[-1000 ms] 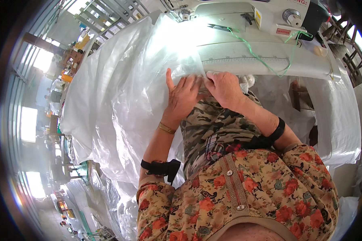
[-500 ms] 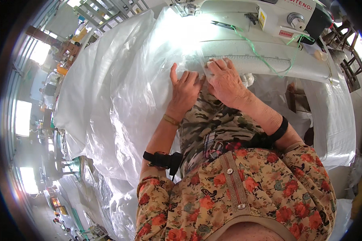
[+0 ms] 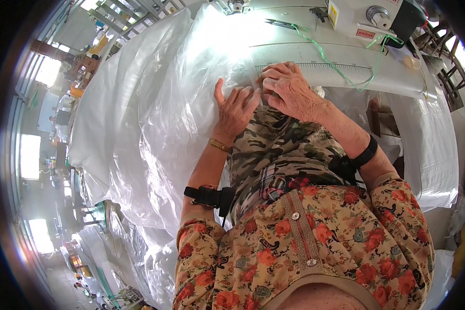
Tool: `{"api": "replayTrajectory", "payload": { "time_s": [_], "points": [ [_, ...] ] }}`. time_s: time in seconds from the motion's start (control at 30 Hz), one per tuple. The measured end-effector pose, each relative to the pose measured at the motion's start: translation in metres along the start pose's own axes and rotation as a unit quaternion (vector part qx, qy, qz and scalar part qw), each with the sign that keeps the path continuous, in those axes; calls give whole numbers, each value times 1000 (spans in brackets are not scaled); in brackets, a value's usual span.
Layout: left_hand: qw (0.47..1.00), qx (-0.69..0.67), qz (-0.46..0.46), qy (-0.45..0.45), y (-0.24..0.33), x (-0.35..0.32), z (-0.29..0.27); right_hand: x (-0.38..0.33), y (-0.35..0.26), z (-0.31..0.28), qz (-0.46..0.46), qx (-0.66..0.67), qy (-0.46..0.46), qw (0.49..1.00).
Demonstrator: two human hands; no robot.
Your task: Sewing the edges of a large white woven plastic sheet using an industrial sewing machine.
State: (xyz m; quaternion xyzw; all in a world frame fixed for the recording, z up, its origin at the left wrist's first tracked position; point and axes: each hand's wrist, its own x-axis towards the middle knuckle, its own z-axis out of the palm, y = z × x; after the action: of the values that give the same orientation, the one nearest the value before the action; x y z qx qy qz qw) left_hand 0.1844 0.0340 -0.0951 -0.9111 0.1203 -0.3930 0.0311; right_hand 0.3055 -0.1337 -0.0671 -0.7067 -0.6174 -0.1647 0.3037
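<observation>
**Both hands flat on clear plastic sheeting at the sewing machine**

The left hand [image 3: 236, 109] lies palm down, fingers spread, on the clear plastic sheet [image 3: 144, 119] that drapes from the bench [image 3: 346, 72] down over the person's left side. The right hand [image 3: 287, 89] presses just beside it, fingers bent and close together on the sheet's edge; neither grip pinches anything visibly. Behind them stands a white sewing machine [image 3: 369, 18], with green thread [image 3: 328, 59] trailing across the bench.

Left hand [image 3: 236, 108] flat on translucent white plastic sheeting [image 3: 150, 119], right hand [image 3: 289, 90] pressing it at white sewing machine table's [image 3: 346, 72] front edge, green thread [image 3: 341, 77] trailing
</observation>
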Motion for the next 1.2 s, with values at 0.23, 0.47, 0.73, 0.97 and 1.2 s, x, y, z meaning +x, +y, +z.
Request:
{"api": "replayTrajectory", "payload": {
  "time_s": [0.23, 0.47, 0.73, 0.97, 1.2],
  "points": [
    [1000, -8, 23, 17, 0, -3, 0, 0, 0, -1, 12, 2, -24, 1000],
    [999, -18, 6, 26, 7, -3, -8, 14, 9, -15, 41, 61, -102, 992],
    [998, -50, 10, 40, 13, 14, -21, 66, 76, 7, 23, 90, -97, 991],
    [997, -76, 10, -2, 8, 10, -29, 81, 78, 2, 9, -23, -137, 990],
    [998, -67, -8, -9, -3, 27, -39, 85, 59, -12, 10, -59, -148, 987]
  ]
}}
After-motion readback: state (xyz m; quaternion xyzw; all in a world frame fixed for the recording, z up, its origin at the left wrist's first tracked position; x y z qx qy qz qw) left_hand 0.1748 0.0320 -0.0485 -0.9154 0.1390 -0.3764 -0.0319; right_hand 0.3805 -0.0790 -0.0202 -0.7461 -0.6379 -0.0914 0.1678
